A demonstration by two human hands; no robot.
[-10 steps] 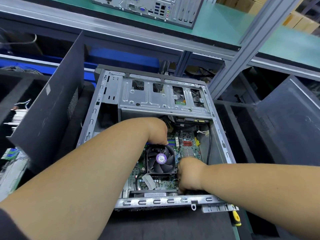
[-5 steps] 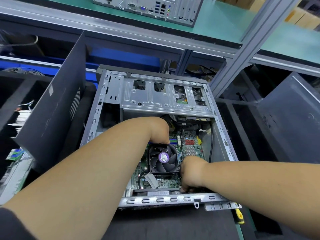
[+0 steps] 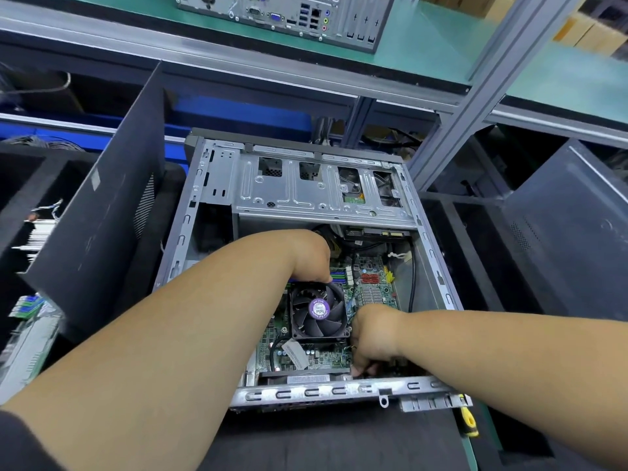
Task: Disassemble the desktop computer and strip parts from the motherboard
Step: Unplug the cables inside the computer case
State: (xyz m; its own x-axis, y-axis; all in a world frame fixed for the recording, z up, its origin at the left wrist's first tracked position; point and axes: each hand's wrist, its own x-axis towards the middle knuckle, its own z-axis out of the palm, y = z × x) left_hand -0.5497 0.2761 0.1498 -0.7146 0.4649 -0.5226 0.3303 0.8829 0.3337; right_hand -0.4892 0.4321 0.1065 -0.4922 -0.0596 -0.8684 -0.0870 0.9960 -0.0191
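Observation:
An open desktop case lies on its side with the green motherboard exposed. A black CPU fan with a purple hub sits mid-board. My left hand reaches over the fan's far edge with the thumb on its frame and the fingers curled down out of sight. My right hand is just right of the fan. Its fingers curl down onto the board's near edge beside thin wires, and what they pinch is hidden.
A silver drive cage spans the far half of the case. Dark side panels lean at the left and right. A yellow-handled screwdriver lies by the near right corner. Another computer stands on the green shelf above.
Both hands stay in nearly the same places inside the case. Only the view has shifted slightly.

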